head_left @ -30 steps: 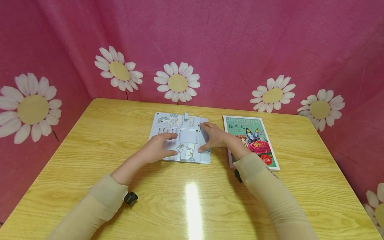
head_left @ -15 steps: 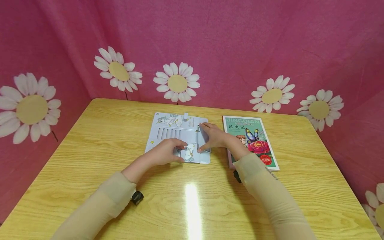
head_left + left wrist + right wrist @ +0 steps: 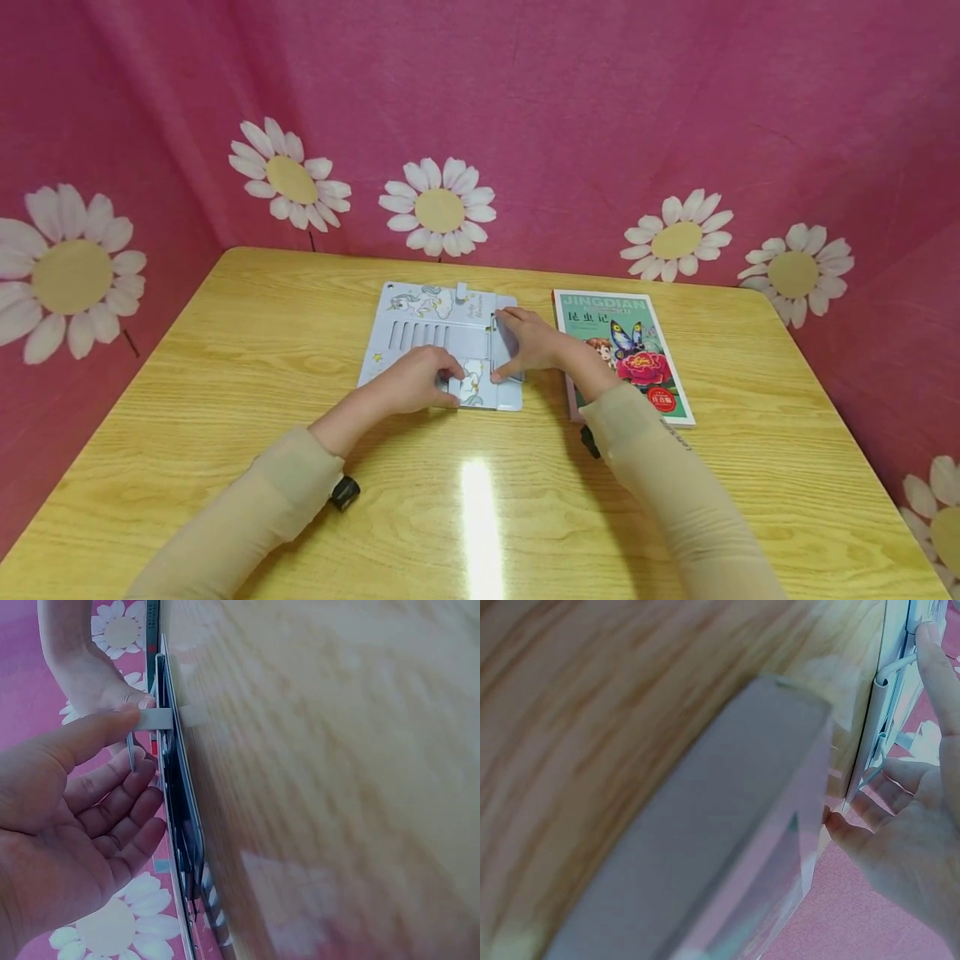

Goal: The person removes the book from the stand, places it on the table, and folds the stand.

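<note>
A pale lilac book stand [image 3: 420, 304] with unicorn drawings and a slotted panel lies flat on the table in the head view. My left hand [image 3: 415, 379] is at its near edge. In the left wrist view, the thumb and index finger of that left hand [image 3: 82, 802] pinch a small light-coloured clip [image 3: 155, 718] that sticks out from the stand. Across the stand's right-hand ledge [image 3: 506, 346] spans my right hand [image 3: 528, 343], thumb at the near end and fingers at the far end. The right wrist view shows this right hand [image 3: 919, 817] holding the ledge's two ends.
A green children's book [image 3: 626, 350] with a butterfly and a red flower lies right of the stand, under my right forearm. Another clip [image 3: 461, 292] sits on the stand's far edge. A pink curtain [image 3: 555, 150] with daisies rises behind the wooden table [image 3: 262, 333].
My left hand has moved right along the near edge of the stand and closed its thumb and index finger on the near clip. The right hand has stayed in place.
</note>
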Demonstrator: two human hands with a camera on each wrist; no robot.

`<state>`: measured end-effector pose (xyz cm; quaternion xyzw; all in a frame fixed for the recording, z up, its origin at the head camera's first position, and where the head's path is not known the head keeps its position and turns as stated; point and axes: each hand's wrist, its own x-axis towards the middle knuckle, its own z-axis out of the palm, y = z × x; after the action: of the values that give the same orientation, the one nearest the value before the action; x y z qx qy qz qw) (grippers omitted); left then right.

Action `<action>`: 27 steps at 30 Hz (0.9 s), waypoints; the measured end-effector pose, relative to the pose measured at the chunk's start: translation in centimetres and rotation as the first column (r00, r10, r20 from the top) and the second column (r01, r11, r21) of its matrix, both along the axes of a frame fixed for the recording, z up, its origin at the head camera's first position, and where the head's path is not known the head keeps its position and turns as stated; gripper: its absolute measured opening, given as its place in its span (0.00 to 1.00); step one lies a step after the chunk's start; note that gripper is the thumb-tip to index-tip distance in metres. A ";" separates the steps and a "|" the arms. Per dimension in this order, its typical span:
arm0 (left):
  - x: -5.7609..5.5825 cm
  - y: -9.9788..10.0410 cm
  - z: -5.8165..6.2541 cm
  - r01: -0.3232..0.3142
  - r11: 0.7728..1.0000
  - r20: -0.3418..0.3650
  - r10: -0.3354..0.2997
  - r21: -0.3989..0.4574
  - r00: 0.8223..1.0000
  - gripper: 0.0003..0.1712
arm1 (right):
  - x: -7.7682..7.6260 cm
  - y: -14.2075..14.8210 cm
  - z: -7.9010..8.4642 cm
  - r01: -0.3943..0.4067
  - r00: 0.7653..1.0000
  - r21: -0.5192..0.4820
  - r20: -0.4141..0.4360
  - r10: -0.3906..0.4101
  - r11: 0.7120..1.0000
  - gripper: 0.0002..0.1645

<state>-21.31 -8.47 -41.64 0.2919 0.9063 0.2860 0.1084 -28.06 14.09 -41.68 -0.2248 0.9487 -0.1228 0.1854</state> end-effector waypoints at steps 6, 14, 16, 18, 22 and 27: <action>0.0 0.0 -0.1 0.015 1.000 -0.014 -0.015 -0.003 1.000 0.18 | 0.0 0.0 -0.1 -0.008 1.000 0.007 -0.007 0.008 1.000 0.71; -1.3 -0.6 1.0 0.070 0.997 0.093 -0.067 -0.030 0.993 0.28 | -0.1 -0.1 -0.2 -0.005 1.000 0.003 -0.003 0.005 1.000 0.70; -1.7 -0.7 1.2 0.062 0.998 0.103 -0.059 -0.029 0.993 0.30 | -0.1 -0.1 -0.1 -0.007 1.000 0.001 -0.001 0.007 1.000 0.70; -2.1 -0.7 1.4 0.045 0.999 0.104 -0.042 -0.023 0.994 0.31 | 0.0 -0.1 -0.1 -0.011 1.000 0.001 -0.001 0.011 1.000 0.70; -3.3 -0.6 1.7 -0.006 1.000 0.082 0.006 0.006 0.997 0.33 | 0.0 -0.1 0.0 -0.015 1.000 0.005 0.001 0.015 1.000 0.71; -5.1 -0.3 2.1 -0.131 0.989 0.052 0.128 0.066 0.990 0.33 | -0.1 -0.1 0.0 -0.014 1.000 0.008 0.014 0.014 1.000 0.71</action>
<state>-26.41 -8.82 -39.57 0.2293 0.9099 0.3306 0.1008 -28.13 14.01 -41.71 -0.2298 0.9463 -0.1194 0.1936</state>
